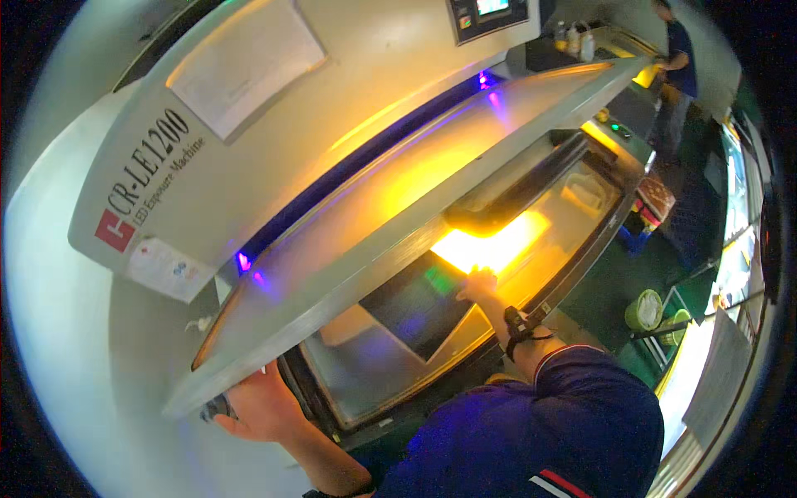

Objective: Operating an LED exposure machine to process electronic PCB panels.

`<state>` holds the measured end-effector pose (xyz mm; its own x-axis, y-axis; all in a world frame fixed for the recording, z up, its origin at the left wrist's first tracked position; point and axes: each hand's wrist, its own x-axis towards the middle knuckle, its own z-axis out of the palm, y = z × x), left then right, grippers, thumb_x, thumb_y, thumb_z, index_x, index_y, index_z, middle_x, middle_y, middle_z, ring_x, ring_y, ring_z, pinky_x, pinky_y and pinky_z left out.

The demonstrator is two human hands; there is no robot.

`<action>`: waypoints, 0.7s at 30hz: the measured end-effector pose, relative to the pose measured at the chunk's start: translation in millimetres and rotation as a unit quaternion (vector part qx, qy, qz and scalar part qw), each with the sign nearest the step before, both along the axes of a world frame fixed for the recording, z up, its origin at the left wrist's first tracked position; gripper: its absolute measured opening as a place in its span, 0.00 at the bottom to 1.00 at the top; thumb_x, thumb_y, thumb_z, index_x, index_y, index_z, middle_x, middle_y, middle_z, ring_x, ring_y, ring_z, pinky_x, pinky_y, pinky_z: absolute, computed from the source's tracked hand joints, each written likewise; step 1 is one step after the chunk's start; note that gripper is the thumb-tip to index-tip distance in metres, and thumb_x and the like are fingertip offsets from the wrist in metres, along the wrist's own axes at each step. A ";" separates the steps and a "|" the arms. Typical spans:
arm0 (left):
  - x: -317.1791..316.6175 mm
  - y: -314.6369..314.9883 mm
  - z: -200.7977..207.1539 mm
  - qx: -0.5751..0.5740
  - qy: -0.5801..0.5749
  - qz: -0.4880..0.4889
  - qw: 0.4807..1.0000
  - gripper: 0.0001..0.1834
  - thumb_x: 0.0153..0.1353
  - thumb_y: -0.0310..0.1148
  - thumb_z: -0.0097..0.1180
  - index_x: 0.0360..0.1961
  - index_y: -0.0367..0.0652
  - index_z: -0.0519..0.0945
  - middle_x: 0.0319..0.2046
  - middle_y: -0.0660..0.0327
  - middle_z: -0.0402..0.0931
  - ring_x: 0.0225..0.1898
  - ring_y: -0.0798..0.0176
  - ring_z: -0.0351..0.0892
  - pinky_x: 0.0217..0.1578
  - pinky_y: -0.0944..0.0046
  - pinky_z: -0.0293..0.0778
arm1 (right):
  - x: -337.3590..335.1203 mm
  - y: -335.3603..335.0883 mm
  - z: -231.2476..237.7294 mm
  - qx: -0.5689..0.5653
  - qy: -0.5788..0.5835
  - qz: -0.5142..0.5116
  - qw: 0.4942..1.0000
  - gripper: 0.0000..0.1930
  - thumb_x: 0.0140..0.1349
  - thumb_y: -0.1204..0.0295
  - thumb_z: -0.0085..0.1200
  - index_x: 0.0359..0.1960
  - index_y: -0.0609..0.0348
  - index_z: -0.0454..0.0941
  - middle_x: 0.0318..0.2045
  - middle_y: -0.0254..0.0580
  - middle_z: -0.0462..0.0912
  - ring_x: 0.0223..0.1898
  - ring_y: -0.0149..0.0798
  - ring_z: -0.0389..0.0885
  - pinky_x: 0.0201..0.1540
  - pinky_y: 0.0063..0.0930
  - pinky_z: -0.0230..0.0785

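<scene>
A raised pale lid (349,286) slants across a large exposure machine. At its lower left corner, my left hand (267,407) grips the lid's edge beside a small dark handle; some of its fingers are hidden behind the rim. Below the lid lies a dark-framed glass bed (378,386), with a dark square sheet (415,311) on it. My right hand (479,286) reaches over the bed at the right edge of this sheet, close to a very bright yellow patch of light. Glare washes out its fingers, so I cannot make out whether it pinches the sheet. A black strap watch (521,328) circles my right wrist.
The machine's cream hood (332,108) rises behind the lid, papers fixed to it. Another person (679,62) stands at the far right. A yellow-green bin (644,311) stands on the green floor, near a bright light table (685,373).
</scene>
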<state>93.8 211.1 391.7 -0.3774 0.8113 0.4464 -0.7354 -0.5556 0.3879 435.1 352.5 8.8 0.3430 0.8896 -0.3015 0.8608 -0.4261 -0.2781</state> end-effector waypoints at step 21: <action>-25.9 -37.2 -395.7 -0.224 0.768 -0.149 0.582 0.41 0.65 0.51 0.52 0.70 0.37 0.54 0.71 0.48 0.52 0.72 0.41 0.49 0.67 0.32 0.45 | -37.4 -396.8 38.2 0.041 0.358 -0.366 0.858 0.34 0.52 0.47 0.67 0.45 0.71 0.81 0.36 0.50 0.85 0.41 0.43 0.81 0.47 0.35 0.70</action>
<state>67.9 173.9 -3.9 0.3744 0.9031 -0.2104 0.6311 -0.0819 0.7714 397.7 -44.3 47.0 0.5719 0.5428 -0.6151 -0.0334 -0.7338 -0.6786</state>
